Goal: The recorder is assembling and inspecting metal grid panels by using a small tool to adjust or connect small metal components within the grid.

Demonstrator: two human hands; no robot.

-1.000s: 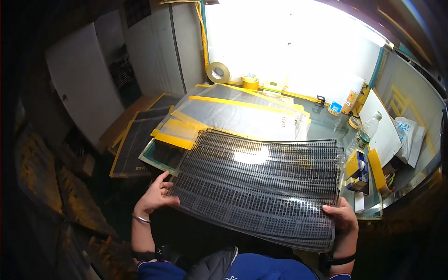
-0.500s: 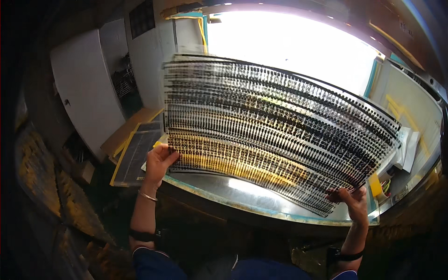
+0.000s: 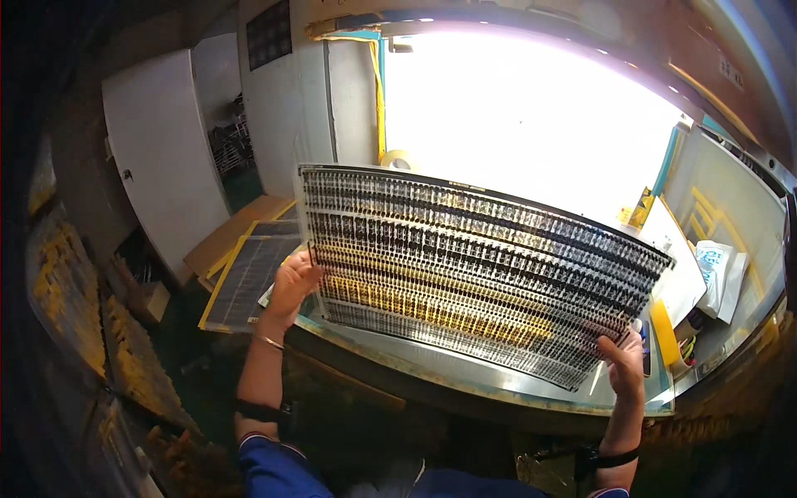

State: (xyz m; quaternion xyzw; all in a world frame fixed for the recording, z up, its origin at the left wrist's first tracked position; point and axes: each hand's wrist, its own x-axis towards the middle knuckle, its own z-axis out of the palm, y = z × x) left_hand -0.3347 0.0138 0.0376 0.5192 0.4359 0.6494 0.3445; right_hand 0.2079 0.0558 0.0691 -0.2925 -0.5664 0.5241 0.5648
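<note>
Between my hands I hold up a large, clear film sheet (image 3: 465, 266) printed with dense rows of small black marks. My left hand (image 3: 292, 286) grips its left edge low down, thumb in front. My right hand (image 3: 623, 358) pinches the lower right corner, with the thumb on the near face and the fingers mostly behind the sheet. Light passes through the film, and a yellow area behind it shows across its lower rows. The sheet is tilted, its right side lower than its left, above a glass-topped table (image 3: 398, 342).
A bright lit panel (image 3: 531, 108) stands behind the sheet. To the left lies a dark yellow-edged panel (image 3: 253, 278), near a white door (image 3: 166, 158). On the right are a white plastic packet (image 3: 721, 278), a yellow strip (image 3: 664, 332) and a roll of tape (image 3: 400, 160) farther back.
The film sheet's upper edge has come down and the sheet looks flatter and less bowed. Both hands keep their grip. The tape roll and items at the right back have come into view.
</note>
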